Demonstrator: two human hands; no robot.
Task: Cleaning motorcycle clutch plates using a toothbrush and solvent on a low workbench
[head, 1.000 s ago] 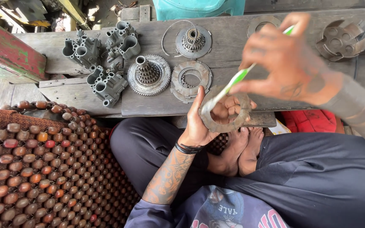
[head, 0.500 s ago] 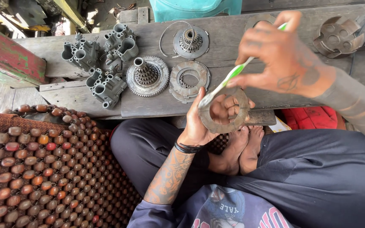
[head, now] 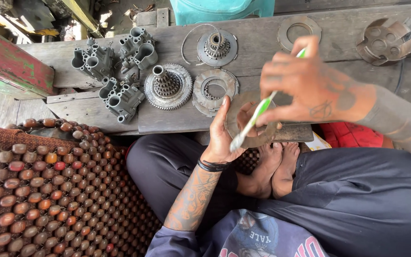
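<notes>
Plank bench [head: 262,38] across top, grey gear parts on it, teal tub at far edge | ring plate [head: 243,121] gripped upright in left hand [head: 222,135] over lap | right hand [head: 305,88] pinches green-white brush [head: 253,121], long axis slanting down-left across ring | no labels legible
</notes>
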